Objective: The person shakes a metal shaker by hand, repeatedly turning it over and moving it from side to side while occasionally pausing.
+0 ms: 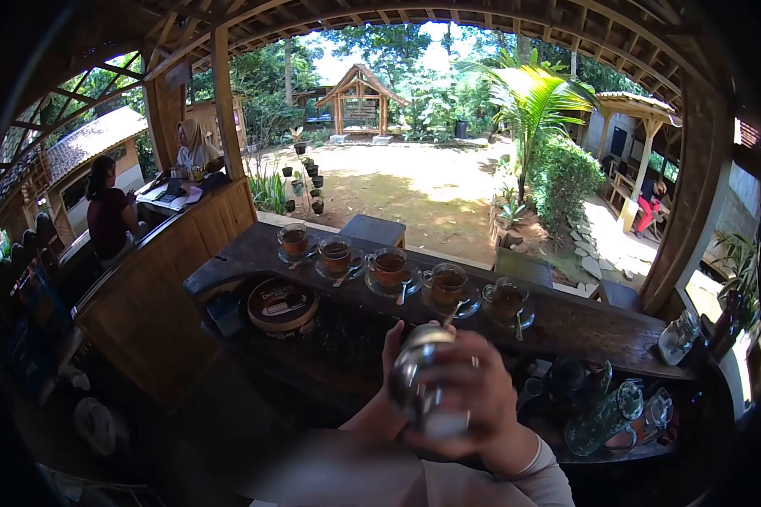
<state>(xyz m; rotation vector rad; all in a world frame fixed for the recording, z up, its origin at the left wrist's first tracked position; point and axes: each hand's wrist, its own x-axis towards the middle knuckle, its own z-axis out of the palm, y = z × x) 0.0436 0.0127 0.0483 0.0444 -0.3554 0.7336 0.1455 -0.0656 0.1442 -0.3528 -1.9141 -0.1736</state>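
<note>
My right hand (473,380) is wrapped round a shiny metal container (423,363), blurred by motion, in front of my body. Behind it, on its left side, my left hand (391,359) shows partly; a thumb or finger points up and the rest is hidden by the container. Beyond my hands, on the dark wooden counter, stand several glass cups of brown drink on glass saucers with spoons, among them a cup at the left end (293,241), one in the middle (389,267) and one at the right end (506,300).
A round labelled box (281,305) and a blue container (225,313) sit at the left on a lower shelf. A glass jar (678,338) stands on the counter's right end, above a green mottled pitcher (604,418). Two people sit at the left; another is at the far right.
</note>
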